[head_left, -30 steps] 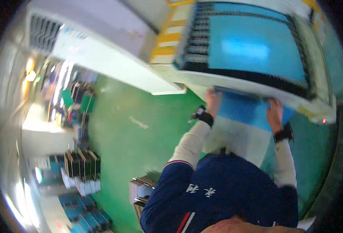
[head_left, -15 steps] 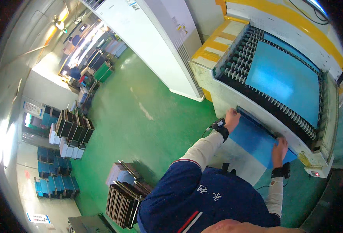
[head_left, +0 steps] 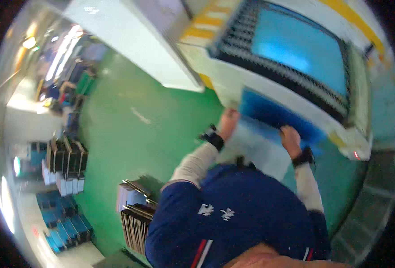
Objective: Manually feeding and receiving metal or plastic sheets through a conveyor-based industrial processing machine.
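Observation:
A dark blue flat panel (head_left: 275, 111) stands out in front of the machine's near wall, between my two hands. My left hand (head_left: 228, 123) is closed at the panel's near left corner. Farther right, my right hand (head_left: 291, 140) pinches the same near edge, its fingers curled. Both hands are smeared by motion. Above the panel, a bright blue sheet (head_left: 300, 47) lies on the dark roller bed (head_left: 237, 42) of the white machine (head_left: 269, 82). A pale, whitish surface (head_left: 264, 149) shows below my hands, in front of my body.
A tall white cabinet (head_left: 139, 40) stands left of the machine. Racks of upright panels (head_left: 137, 225) stand on the green floor (head_left: 130, 129) to my lower left. More stacked racks (head_left: 65, 158) line the left wall. A small red light (head_left: 357, 155) glows at the machine's corner.
My view has shifted, so the machine appears higher and farther left. The dark blue panel now extends beyond my hands toward the machine; before, my hands were at the blue sheet's far edge.

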Action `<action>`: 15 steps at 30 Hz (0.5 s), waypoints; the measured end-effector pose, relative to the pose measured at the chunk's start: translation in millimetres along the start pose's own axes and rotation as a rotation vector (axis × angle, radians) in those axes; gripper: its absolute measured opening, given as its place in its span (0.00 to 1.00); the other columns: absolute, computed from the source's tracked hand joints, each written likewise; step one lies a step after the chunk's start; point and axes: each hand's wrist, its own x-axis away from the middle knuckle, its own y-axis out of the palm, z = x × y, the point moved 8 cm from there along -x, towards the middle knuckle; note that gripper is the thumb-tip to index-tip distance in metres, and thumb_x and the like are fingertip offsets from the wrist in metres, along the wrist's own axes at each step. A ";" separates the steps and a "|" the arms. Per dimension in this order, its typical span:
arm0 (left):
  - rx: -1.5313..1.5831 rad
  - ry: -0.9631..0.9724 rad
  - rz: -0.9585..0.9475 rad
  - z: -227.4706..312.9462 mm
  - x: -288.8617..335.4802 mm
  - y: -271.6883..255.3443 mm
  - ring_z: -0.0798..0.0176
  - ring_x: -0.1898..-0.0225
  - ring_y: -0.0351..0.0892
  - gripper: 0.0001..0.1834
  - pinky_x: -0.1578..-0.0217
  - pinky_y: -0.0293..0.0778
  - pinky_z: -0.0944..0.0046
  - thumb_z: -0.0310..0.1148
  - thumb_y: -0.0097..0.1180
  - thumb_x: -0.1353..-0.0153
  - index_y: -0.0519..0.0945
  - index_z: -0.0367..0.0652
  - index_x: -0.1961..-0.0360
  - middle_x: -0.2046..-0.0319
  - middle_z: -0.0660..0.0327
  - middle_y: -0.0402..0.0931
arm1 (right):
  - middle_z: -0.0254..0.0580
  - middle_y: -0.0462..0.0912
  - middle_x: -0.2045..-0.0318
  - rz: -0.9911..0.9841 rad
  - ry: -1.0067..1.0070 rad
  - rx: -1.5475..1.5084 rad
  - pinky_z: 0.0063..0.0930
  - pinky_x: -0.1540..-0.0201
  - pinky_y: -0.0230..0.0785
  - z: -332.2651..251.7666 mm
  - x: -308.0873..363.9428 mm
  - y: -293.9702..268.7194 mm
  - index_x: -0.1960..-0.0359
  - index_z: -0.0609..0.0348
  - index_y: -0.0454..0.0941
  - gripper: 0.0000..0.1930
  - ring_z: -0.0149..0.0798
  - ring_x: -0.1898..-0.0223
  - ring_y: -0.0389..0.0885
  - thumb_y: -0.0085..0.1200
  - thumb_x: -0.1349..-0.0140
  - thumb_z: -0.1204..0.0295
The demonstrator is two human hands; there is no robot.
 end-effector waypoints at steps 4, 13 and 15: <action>0.090 -0.181 -0.011 31.6 7.3 -6.2 0.69 0.67 0.73 0.11 0.64 0.71 0.68 0.35 0.55 0.38 0.78 0.36 0.61 0.72 0.62 0.77 | 0.46 0.79 0.71 -0.055 -0.031 0.037 0.48 0.61 0.71 -17.9 -3.3 -14.8 0.71 0.56 0.79 0.06 0.54 0.63 0.79 0.53 0.46 0.68; 0.419 -0.311 0.126 15.4 35.8 -72.3 0.70 0.72 0.72 0.16 0.69 0.69 0.69 0.44 0.56 0.34 0.74 0.41 0.61 0.67 0.64 0.74 | 0.44 0.79 0.74 0.215 0.074 -0.081 0.40 0.66 0.69 -30.6 23.2 -125.9 0.71 0.59 0.79 0.09 0.47 0.70 0.78 0.61 0.47 0.66; 0.376 -0.328 0.137 6.7 47.8 -83.5 0.68 0.70 0.73 0.17 0.69 0.70 0.67 0.46 0.55 0.35 0.73 0.41 0.61 0.67 0.62 0.74 | 0.40 0.79 0.74 0.287 0.249 -0.292 0.36 0.66 0.68 1.5 43.7 -155.7 0.70 0.60 0.79 0.08 0.41 0.70 0.77 0.60 0.44 0.68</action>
